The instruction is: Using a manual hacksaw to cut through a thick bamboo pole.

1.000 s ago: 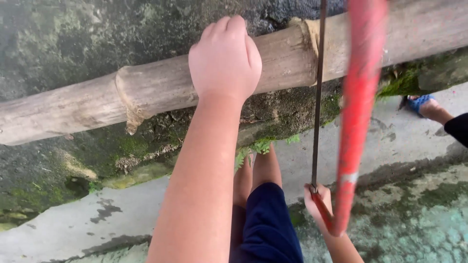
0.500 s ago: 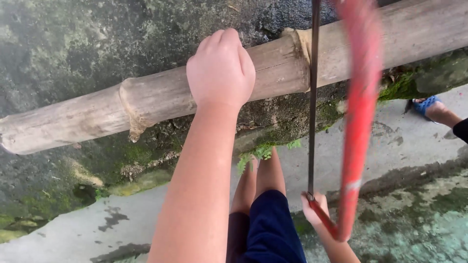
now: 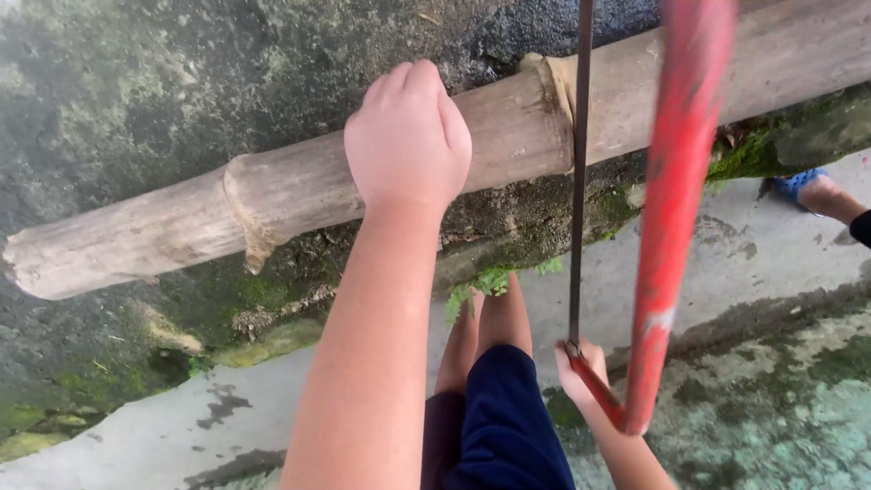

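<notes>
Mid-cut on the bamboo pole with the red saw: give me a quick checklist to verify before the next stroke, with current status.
1. Left hand pressing down on the bamboo pole: ok.
2. Left hand apart from the blade, with a node between them: ok.
3. Blade lying across the pole just right of the node: ok.
4. Right hand gripping the red saw frame at its lower end: ok.
5. Depth of the cut: cannot tell, hidden behind the blade.
6. Another person's foot at the right edge, away from the saw: ok.
</notes>
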